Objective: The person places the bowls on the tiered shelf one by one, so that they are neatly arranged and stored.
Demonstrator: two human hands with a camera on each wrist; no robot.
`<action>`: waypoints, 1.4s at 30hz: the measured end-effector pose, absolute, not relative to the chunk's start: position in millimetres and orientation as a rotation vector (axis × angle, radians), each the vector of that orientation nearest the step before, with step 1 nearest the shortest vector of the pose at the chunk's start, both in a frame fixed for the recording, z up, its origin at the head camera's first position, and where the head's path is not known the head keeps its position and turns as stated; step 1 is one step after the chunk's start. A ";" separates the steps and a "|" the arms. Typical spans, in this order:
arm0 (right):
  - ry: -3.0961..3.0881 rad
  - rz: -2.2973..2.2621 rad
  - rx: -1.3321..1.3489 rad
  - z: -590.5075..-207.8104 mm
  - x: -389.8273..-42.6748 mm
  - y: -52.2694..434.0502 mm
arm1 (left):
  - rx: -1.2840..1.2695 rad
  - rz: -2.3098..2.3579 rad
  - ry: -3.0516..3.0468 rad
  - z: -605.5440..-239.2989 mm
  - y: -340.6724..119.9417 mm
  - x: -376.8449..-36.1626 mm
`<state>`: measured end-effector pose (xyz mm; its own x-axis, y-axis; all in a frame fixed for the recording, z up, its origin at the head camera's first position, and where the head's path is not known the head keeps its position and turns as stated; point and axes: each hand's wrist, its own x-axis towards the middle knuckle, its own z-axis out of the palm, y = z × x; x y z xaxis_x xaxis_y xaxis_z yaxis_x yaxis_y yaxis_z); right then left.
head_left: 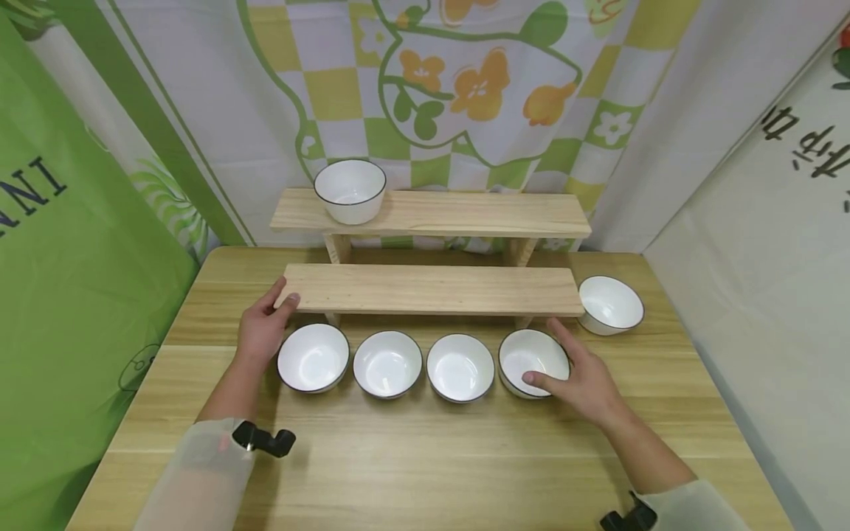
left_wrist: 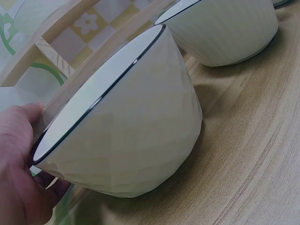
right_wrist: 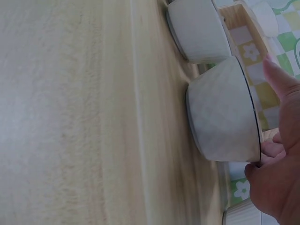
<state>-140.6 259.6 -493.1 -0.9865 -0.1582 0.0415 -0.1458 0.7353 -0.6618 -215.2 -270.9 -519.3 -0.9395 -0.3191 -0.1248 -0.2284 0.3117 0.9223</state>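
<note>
If the right hand [head_left: 584, 380], fingers wide, drags the nearest bowl [head_left: 524, 350], we fear collision; the left hand [head_left: 263, 326], wide too, touches the lower shelf [head_left: 432, 289].

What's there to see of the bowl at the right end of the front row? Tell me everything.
The bowl is white and glossy inside, with a thin dark rim and faceted sides tapering to a narrower base; it looks ceramic or enamelled. It stands upright and empty on the wooden table, before the two-tier stand. The right hand spreads over its right side; whether it grips is unclear.
</note>
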 end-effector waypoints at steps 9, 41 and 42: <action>2.835 -1.120 -0.277 -504.9 -138.9 263.9 | 0.505 -1.733 -2.477 -518.2 -270.8 -214.5; 2.790 -1.164 -0.187 -524.3 -132.3 268.0 | 0.536 -1.734 -2.480 -519.4 -273.0 -215.2; 2.789 -1.162 -0.187 -524.5 -132.3 267.9 | 0.540 -1.725 -2.483 -519.2 -273.5 -214.5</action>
